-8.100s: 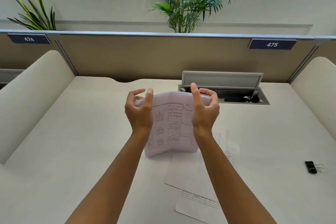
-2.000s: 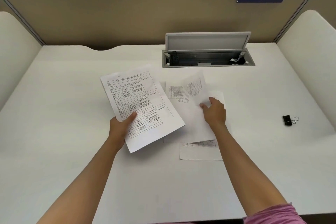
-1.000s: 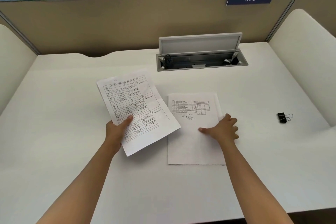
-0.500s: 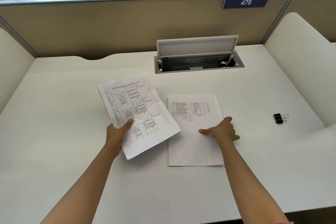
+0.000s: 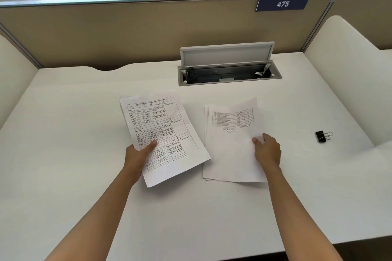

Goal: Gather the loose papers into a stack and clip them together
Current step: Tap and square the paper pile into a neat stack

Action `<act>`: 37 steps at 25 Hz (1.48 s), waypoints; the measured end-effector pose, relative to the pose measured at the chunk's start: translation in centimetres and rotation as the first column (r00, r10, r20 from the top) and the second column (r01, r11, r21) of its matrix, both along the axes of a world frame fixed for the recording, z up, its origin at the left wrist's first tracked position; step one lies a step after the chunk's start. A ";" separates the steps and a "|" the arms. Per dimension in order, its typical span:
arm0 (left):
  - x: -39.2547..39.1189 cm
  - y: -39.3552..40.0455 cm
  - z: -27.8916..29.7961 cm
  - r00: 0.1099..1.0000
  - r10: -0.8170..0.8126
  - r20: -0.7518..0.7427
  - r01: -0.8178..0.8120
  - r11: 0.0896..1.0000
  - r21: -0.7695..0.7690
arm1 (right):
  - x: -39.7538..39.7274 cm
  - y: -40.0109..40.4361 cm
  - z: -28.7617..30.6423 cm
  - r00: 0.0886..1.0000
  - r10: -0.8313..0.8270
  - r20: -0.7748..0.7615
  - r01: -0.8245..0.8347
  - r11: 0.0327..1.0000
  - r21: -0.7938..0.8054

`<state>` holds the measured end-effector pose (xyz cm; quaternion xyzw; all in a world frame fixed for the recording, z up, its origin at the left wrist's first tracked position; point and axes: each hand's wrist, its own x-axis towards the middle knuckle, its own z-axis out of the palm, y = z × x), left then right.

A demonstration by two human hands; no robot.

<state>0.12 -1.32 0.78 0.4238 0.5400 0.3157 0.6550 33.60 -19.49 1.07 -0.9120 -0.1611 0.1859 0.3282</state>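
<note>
My left hand (image 5: 137, 154) grips a printed form sheet bundle (image 5: 161, 133) by its lower left edge, thumb on top, held tilted just above the desk. My right hand (image 5: 267, 150) pinches the right edge of a second small stack of white papers (image 5: 231, 146), whose top sheet carries a small table. That stack's right side is lifted and curled; its left and lower edges lie on the desk. The two paper groups sit side by side, the form's corner overlapping the stack's left edge. A black binder clip (image 5: 322, 136) lies alone on the desk at the right.
The white desk (image 5: 74, 133) has an open cable tray with a raised lid (image 5: 227, 65) behind the papers. A tan partition (image 5: 127, 32) with a "475" plate closes the back. Padded white dividers (image 5: 343, 74) stand at both sides.
My right hand went from pressing flat on the right stack to pinching its right edge and lifting it. The left hand's form sheets have stayed in place.
</note>
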 end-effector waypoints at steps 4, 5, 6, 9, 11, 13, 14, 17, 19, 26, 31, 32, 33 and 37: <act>0.9 -0.7 -0.4 0.997 -0.076 -0.023 0.076 0.997 -0.016 | 1.2 -1.2 1.4 0.990 -0.119 0.070 0.113 0.990 0.087; 1.2 -1.0 -0.5 0.995 -0.097 -0.022 0.097 0.995 -0.021 | 1.6 -1.5 1.5 0.986 -0.150 0.067 0.141 0.982 0.123; 1.6 -1.3 -0.6 0.993 -0.118 -0.023 0.117 0.993 -0.024 | 2.1 -1.8 1.4 0.982 -0.178 0.065 0.167 0.975 0.148; 2.7 -2.0 -0.8 0.981 -0.190 -0.032 0.188 0.981 -0.036 | 2.8 -2.1 1.6 0.959 -0.280 0.052 0.263 0.941 0.212; 3.4 -2.3 -1.0 0.967 -0.252 -0.043 0.250 0.967 -0.041 | 2.7 -1.8 2.4 0.932 -0.358 0.050 0.334 0.906 0.262; 3.8 -2.4 -1.1 0.953 -0.298 -0.052 0.296 0.954 -0.048 | 2.6 -1.4 3.1 0.911 -0.409 0.053 0.369 0.865 0.340; 3.9 -2.4 -1.1 0.948 -0.313 -0.056 0.311 0.949 -0.050 | 2.6 -1.1 3.3 0.904 -0.425 0.047 0.378 0.846 0.375; 4.1 -2.7 -1.3 0.940 -0.332 -0.084 0.329 0.943 -0.043 | 2.2 -0.2 3.5 0.946 -0.324 0.020 0.286 0.862 0.418; 4.0 -2.7 -1.6 0.946 -0.307 -0.105 0.305 0.952 -0.035 | 1.2 0.5 3.1 0.980 -0.197 -0.015 0.187 0.901 0.391; 3.7 -2.7 -2.4 0.958 -0.257 -0.130 0.255 0.967 -0.032 | -4.0 2.5 -0.7 0.986 0.158 -0.059 -0.145 0.972 0.186; 4.2 -3.0 -2.1 0.972 -0.174 -0.157 0.169 0.985 -0.045 | -7.2 3.8 -1.7 0.954 0.290 -0.069 -0.283 0.954 0.093; 4.2 -3.0 -1.9 0.971 -0.177 -0.159 0.173 0.984 -0.037 | -7.7 4.2 -2.0 0.946 0.317 -0.070 -0.311 0.947 0.083; 4.2 -3.0 -1.9 0.971 -0.180 -0.158 0.176 0.984 -0.036 | -8.3 4.4 -2.2 0.937 0.346 -0.055 -0.342 0.937 0.064; 3.8 -2.8 -2.6 0.957 -0.216 -0.195 0.212 0.976 -0.040 | -10.1 5.3 -2.9 0.895 0.446 0.026 -0.441 0.891 -0.103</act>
